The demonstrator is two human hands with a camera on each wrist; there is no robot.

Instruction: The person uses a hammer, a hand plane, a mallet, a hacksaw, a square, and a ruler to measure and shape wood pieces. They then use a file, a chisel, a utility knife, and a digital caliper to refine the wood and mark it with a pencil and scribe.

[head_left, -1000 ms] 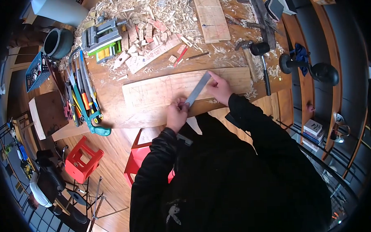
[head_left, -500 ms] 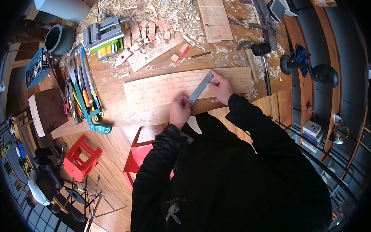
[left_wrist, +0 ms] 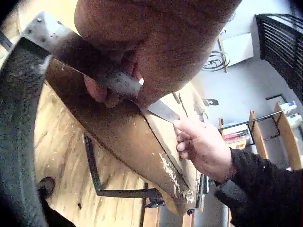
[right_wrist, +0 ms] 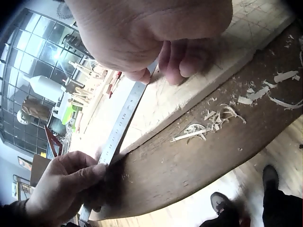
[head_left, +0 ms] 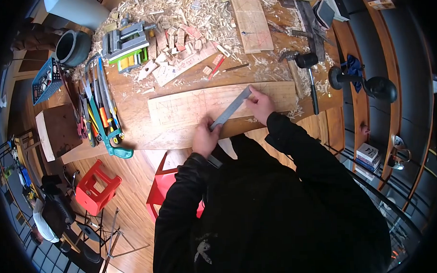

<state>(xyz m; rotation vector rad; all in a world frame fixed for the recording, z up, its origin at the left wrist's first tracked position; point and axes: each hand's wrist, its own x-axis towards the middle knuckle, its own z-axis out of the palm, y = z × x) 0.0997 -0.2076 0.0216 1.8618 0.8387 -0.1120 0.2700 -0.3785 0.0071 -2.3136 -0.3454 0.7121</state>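
through my cameras i see the left hand pinching the ruler near its closer end, the right hand gripping its far tip. the ruler slants across the plank, past its near edge; shavings lie on the table.

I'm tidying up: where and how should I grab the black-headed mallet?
Probably take the mallet by its slim handle, from the near side of the table: the handle points that way, while the bulky head lies farther off.
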